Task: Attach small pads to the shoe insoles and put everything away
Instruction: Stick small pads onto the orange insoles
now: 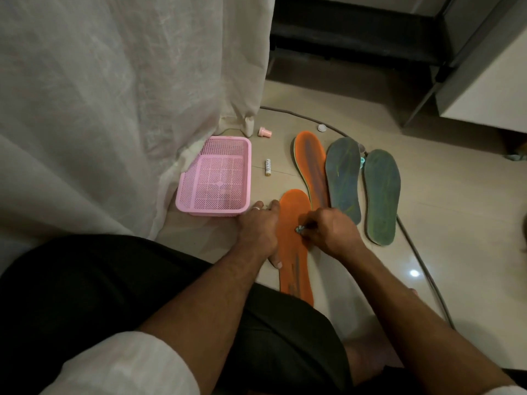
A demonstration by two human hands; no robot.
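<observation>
A small pad (298, 230) is pinched by the right hand (330, 233) over the near orange insole (293, 223). That insole's long axis runs away from the person, and its left edge is pressed down by the flat, open left hand (258, 229).

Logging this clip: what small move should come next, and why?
Probably press the small pad down flat. The right hand pinches it against the near orange insole, while the left hand rests open along the insole's edge, steadying it. Whether it has stuck yet is unclear.
</observation>
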